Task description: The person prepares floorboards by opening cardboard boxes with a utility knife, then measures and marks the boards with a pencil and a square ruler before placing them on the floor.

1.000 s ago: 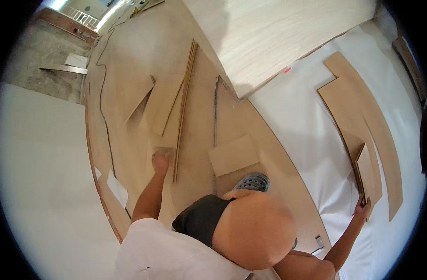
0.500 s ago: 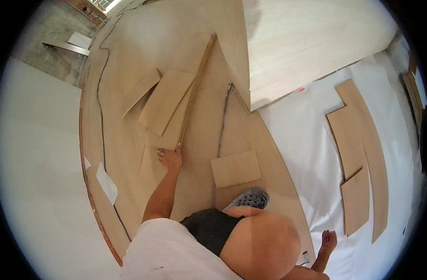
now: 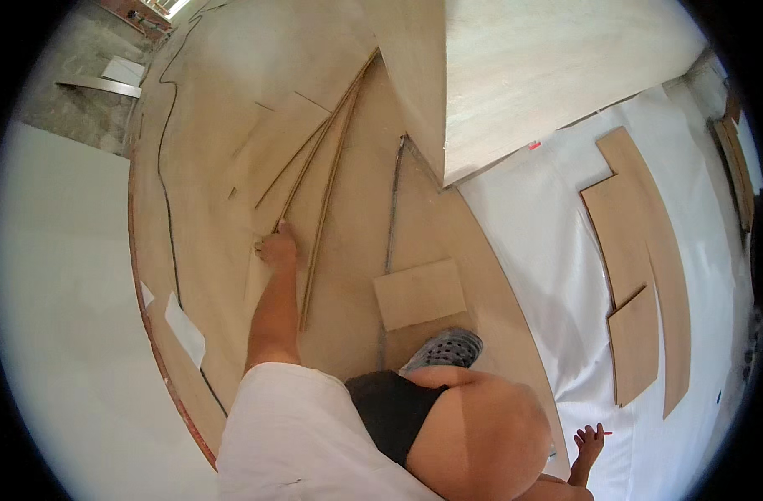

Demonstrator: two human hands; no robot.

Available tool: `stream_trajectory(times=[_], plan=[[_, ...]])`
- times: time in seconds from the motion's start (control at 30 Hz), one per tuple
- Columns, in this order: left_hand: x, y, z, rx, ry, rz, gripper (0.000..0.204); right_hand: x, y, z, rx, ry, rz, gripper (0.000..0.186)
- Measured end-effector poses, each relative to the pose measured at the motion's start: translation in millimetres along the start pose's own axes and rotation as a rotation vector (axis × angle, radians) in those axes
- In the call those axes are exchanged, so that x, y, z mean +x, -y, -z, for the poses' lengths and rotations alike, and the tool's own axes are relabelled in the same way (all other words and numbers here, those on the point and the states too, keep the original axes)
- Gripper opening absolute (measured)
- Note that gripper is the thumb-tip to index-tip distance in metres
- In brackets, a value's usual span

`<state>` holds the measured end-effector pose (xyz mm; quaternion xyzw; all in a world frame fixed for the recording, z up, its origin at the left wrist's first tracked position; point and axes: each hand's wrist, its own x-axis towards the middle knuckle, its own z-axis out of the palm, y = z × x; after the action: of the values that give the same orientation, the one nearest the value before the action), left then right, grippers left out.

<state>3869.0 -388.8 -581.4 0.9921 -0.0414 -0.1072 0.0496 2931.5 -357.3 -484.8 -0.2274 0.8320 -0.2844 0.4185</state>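
My left hand (image 3: pixel 277 250) is closed on the near end of a thin-edged wooden plank (image 3: pixel 310 167), which runs away toward a pale panel's corner. To the right of that hand, another long narrow wooden edge (image 3: pixel 323 209) lies on the floor. Left of the plank, the outlines of other boards are faint against the like-coloured floor. At lower right, my right hand (image 3: pixel 588 442) is off to the side of my bent knee, with a thin red stick-like thing (image 3: pixel 608 433) jutting from its fingers; its exact kind is too small to tell.
A rectangular wood offcut (image 3: pixel 421 294) lies before my grey clog (image 3: pixel 444 348). Cut boards (image 3: pixel 628 225) rest on white sheeting (image 3: pixel 523 242) at right. A large pale panel (image 3: pixel 557 75) stands at the top. A black cable (image 3: pixel 166 184) trails along the left, past a white paper scrap (image 3: pixel 185 330).
My left hand has moved up and left with the plank, parting it from the narrow edge on its right. The loose boards' outlines have faded. The red thing now shows at my right hand.
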Motion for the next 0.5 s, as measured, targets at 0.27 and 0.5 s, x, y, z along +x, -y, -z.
stream_trajectory(times=[0.27, 0.5], plan=[[-111.4, 41.2, -4.5, 0.423, 0.056, -0.432, 0.093, -29.4, -18.7, -1.3, -0.043, -0.02, -0.064, 0.066], [-137.3, 31.4, -30.1, 0.526, -0.001, -0.559, 0.082, -11.6, -31.9, -21.3, -0.007, 0.084, -0.032, 0.068]])
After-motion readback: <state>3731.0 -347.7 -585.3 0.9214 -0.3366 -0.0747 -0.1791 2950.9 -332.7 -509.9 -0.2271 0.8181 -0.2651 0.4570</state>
